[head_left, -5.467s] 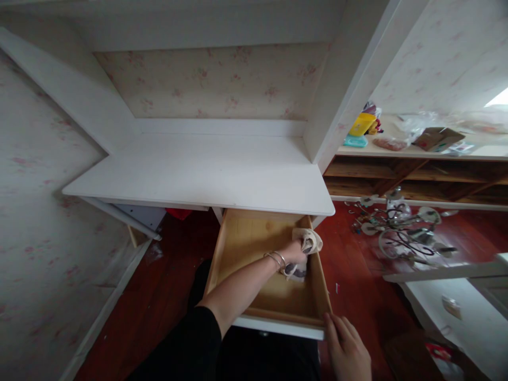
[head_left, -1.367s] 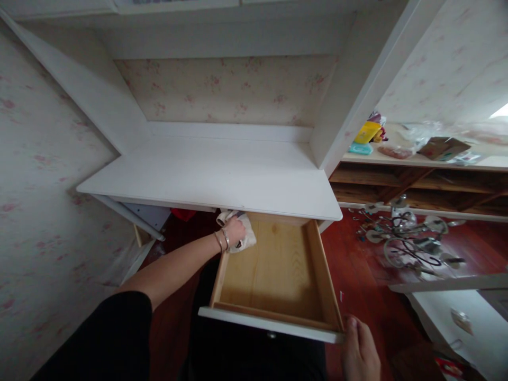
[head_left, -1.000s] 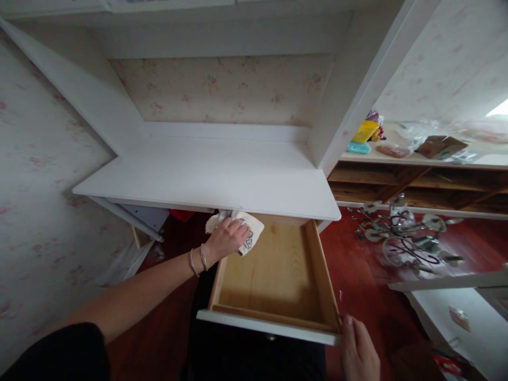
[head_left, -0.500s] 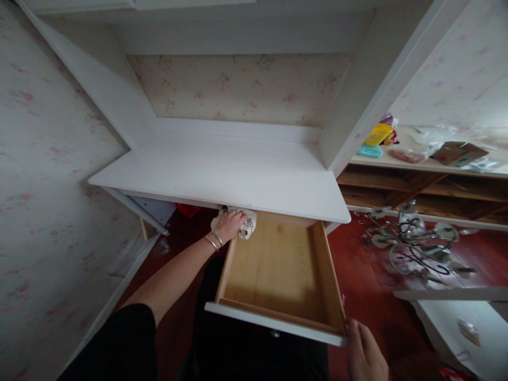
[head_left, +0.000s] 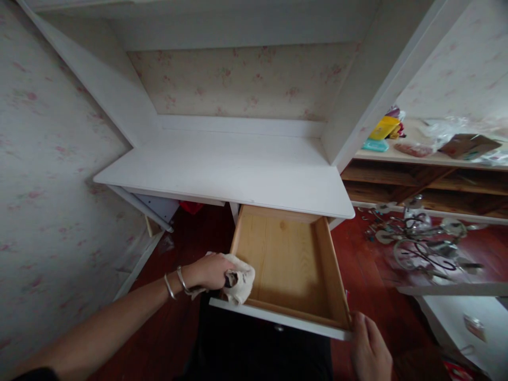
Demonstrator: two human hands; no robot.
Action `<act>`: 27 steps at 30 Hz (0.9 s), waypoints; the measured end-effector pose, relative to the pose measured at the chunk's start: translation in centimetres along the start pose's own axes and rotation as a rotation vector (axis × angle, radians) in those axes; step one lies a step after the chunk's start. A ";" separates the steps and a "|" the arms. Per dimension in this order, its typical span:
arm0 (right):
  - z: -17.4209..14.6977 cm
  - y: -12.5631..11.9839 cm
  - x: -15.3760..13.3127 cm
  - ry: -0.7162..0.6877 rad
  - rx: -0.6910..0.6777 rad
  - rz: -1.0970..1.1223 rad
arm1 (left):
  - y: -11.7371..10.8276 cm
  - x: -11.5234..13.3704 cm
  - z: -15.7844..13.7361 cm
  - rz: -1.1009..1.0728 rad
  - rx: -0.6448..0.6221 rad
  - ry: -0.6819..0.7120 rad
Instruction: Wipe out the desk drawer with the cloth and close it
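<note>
A wooden drawer (head_left: 286, 254) with a white front is pulled out from under the white desk (head_left: 234, 164). My left hand (head_left: 210, 270), with two bangles at the wrist, is closed on a cream cloth (head_left: 241, 283). The cloth lies over the drawer's left side near its front corner. At the front right corner of the drawer, my right hand (head_left: 369, 346) grips the drawer's edge; some of its fingertips are hidden behind the side. Nothing lies inside the drawer.
Flowered wallpaper (head_left: 47, 185) runs along the left. At the right stands a low wooden shelf unit (head_left: 400, 177) with a yellow container (head_left: 384, 128), a cardboard box (head_left: 468, 146) and plastic bags on top. A chandelier (head_left: 432, 246) lies on the red floor (head_left: 367, 275), near a white furniture piece (head_left: 464, 323).
My left hand has moved the cloth along the drawer's left side, from the back by the desk to the front corner. My right hand stays at the front right corner.
</note>
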State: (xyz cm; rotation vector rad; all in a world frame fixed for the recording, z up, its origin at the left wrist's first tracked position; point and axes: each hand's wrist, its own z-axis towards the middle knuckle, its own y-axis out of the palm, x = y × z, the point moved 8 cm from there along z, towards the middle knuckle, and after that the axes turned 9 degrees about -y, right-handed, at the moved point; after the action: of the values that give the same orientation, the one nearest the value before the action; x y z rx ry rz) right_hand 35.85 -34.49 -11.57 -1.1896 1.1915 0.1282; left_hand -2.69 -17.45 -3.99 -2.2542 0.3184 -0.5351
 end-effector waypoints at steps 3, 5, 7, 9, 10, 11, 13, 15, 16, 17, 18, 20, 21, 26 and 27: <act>-0.1 -0.2 -0.2 0.000 0.009 0.019 | 0.5 1.0 -0.1 0.056 -0.134 -0.043; -0.2 -0.2 -0.2 0.007 0.017 0.041 | 0.8 2.3 0.6 0.097 -0.194 -0.008; -0.4 -0.3 -0.3 0.005 0.035 0.069 | 1.2 4.0 1.8 0.100 -0.243 0.045; -0.7 -0.4 -0.5 0.001 0.082 0.101 | 1.9 6.2 3.5 0.042 -0.310 0.089; -0.9 -0.5 -0.5 0.006 0.116 0.125 | 2.3 7.5 4.4 0.003 -0.336 0.111; -1.1 -0.6 -0.5 0.021 0.155 0.159 | 2.7 9.1 5.3 -0.027 -0.349 0.139; -1.5 -0.9 -0.4 0.066 0.228 0.234 | 3.3 13.0 6.9 -0.011 -0.325 0.207; -1.8 -1.4 -0.1 0.118 0.292 0.286 | 4.0 17.2 8.0 0.062 -0.254 0.267; -1.9 -1.7 0.2 0.151 0.317 0.303 | 4.2 19.3 8.4 0.084 -0.200 0.310; -2.0 -2.0 0.6 0.190 0.334 0.315 | 4.3 21.4 8.5 0.083 -0.154 0.357; -2.2 -2.3 1.1 0.232 0.347 0.326 | 4.3 23.0 8.6 0.079 -0.105 0.386; -2.4 -2.5 2.0 0.295 0.333 0.348 | 4.0 25.3 8.5 0.067 -0.051 0.436; -2.5 -2.4 2.4 0.305 0.297 0.352 | 3.6 25.8 8.5 0.062 -0.043 0.443; -2.9 -1.8 3.1 0.280 0.178 0.376 | -2.0 25.5 7.9 0.030 0.067 0.408; -2.9 -1.8 3.2 0.287 0.186 0.370 | -3.3 25.5 7.5 0.020 0.123 0.426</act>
State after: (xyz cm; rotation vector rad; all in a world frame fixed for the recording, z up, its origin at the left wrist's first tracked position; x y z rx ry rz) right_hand 36.46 -39.02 -12.54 -0.8326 1.6347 0.1230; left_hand 23.54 -20.31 0.97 -2.0029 0.5048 -0.9988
